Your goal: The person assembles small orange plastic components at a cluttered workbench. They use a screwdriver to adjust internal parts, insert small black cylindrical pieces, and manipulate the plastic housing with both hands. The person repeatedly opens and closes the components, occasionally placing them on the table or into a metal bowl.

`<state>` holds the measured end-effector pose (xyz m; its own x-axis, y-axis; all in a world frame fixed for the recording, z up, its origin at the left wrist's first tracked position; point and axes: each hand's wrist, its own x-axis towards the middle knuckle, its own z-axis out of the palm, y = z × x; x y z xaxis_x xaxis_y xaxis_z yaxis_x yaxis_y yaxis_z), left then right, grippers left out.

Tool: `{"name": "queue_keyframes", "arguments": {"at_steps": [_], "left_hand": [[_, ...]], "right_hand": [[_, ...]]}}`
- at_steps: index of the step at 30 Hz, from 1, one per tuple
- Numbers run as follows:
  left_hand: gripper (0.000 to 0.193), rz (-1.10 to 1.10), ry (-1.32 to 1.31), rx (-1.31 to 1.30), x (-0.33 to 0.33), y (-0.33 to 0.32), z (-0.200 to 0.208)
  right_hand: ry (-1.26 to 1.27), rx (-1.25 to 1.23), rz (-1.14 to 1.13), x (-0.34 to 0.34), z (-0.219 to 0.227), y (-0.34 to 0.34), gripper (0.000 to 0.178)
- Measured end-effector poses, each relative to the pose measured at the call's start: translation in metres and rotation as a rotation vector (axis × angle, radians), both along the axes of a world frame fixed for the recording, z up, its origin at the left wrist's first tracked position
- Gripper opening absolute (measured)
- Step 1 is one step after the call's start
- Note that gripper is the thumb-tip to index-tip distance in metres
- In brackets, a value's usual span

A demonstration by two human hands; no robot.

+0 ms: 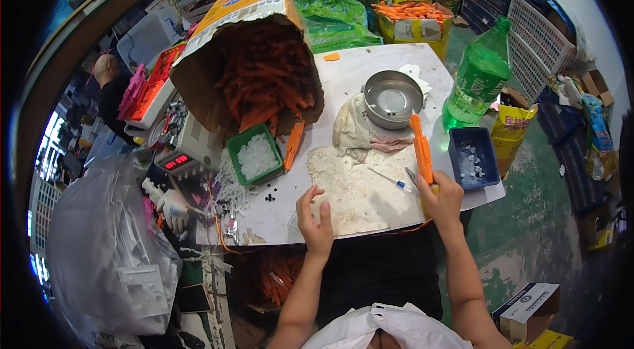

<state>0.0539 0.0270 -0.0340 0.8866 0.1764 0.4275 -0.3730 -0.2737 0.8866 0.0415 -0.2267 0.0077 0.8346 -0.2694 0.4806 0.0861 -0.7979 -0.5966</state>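
Currently | right hand (444,198) is gripping an orange plastic stick (421,148) upright at the table's (370,62) near edge, fingers pressed around its lower end, keeping it clear of the worktop | left hand (316,220) is resting flat, fingers spread, steadying a worn mat (356,187) | blue tray (473,157) is sitting just beside the right hand, within reach.

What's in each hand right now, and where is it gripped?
Right hand grips the orange stick by its lower end. Left hand holds nothing, resting flat on the table.
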Motion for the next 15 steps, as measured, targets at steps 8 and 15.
{"name": "queue_keyframes", "arguments": {"at_steps": [8,15], "left_hand": [[0.026,0.000,0.074,-0.042,0.002,0.001,0.001],[0.025,0.010,0.085,0.010,0.001,0.003,-0.004]], "right_hand": [[0.128,-0.132,-0.002,0.061,-0.012,-0.019,0.034],[0.257,-0.095,0.012,0.060,-0.012,-0.021,0.040]]}}
